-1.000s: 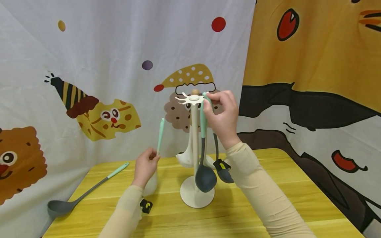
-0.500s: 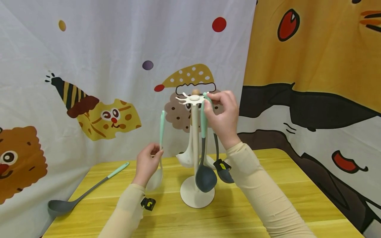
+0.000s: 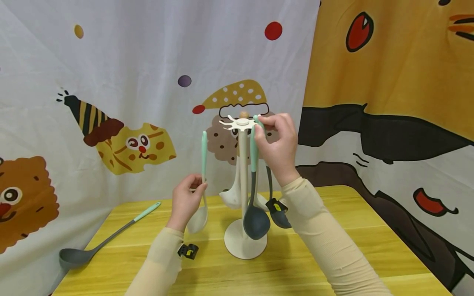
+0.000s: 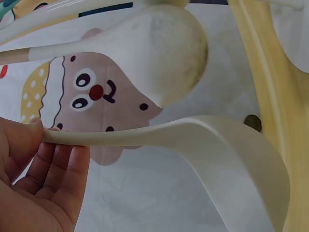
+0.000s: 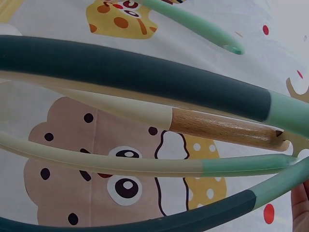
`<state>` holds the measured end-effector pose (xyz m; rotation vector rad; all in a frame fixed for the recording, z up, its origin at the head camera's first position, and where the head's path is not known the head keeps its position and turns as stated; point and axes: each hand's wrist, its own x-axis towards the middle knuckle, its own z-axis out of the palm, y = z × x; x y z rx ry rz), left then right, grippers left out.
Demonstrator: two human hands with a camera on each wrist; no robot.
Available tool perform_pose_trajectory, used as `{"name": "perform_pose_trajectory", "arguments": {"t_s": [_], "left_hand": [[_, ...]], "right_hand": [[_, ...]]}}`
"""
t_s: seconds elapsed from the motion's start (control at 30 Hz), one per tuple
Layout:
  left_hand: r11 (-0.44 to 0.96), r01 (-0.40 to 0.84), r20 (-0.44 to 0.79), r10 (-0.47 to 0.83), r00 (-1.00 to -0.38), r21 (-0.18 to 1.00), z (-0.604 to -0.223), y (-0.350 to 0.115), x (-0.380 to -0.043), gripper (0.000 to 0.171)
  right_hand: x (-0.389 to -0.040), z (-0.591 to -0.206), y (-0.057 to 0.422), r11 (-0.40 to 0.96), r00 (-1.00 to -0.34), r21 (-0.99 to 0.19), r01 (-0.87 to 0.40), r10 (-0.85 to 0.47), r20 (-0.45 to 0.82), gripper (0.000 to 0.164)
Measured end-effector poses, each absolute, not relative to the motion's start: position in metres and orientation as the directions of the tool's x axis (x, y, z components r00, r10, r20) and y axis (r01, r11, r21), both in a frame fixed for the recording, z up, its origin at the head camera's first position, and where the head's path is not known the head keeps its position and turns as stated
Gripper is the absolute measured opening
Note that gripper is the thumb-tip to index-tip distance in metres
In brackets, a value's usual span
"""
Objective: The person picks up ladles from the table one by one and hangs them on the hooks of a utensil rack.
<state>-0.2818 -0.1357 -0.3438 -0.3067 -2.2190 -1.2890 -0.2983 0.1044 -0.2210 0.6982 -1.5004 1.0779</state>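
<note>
My left hand [image 3: 187, 199] grips a cream ladle [image 3: 204, 160] low on its mint handle and holds it upright, left of the utensil rack. In the left wrist view its curved bowl [image 4: 241, 164] shows large, with the thumb and fingers on its stem. My right hand [image 3: 279, 144] is at the rack's hooks [image 3: 242, 122], where thumb and index finger pinch the mint top of a dark ladle; I cannot tell which of two dark ones. The front dark ladle [image 3: 256, 223] hangs before the post, another dark ladle [image 3: 280, 218] beside my wrist.
The white rack's round base [image 3: 237, 246] stands on the wooden table [image 3: 296, 263]. A white ladle [image 3: 232, 196] hangs behind the post, and a wooden-handled utensil [image 5: 217, 126] hangs there too. A grey ladle [image 3: 75, 257] lies at the table's left. A cartoon curtain [image 3: 148, 53] hangs behind.
My left hand has risen and moved slightly right with the cream ladle, whose bowl has come up into view below the hand. My right hand has stayed at the rack's top.
</note>
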Motion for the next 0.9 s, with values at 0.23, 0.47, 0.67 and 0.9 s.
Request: {"name": "perform_pose_trajectory", "arguments": {"t_s": [0.23,0.47,0.67,0.9], "left_hand": [[0.488,0.471,0.573,-0.074,-0.816,0.734,-0.334,-0.131,-0.279,0.006],[0.464,0.504,0.592,-0.058,-0.804,0.729,-0.326,-0.126,-0.277,0.006],[0.449,0.514,0.597,-0.054,-0.800,0.730,-0.320,-0.122,-0.275,0.005],[0.445,0.516,0.597,-0.054,-0.800,0.732,-0.315,-0.119,-0.274,0.005]], "right_hand": [[-0.298,-0.221,0.105,0.409,-0.216,-0.250,-0.877,0.127,0.968,0.028],[-0.299,-0.221,0.105,0.410,-0.215,-0.250,-0.877,0.130,0.968,0.028],[-0.299,-0.221,0.104,0.406,-0.221,-0.254,-0.878,0.127,0.967,0.028],[-0.299,-0.221,0.104,0.407,-0.223,-0.257,-0.876,0.130,0.966,0.028]]}}
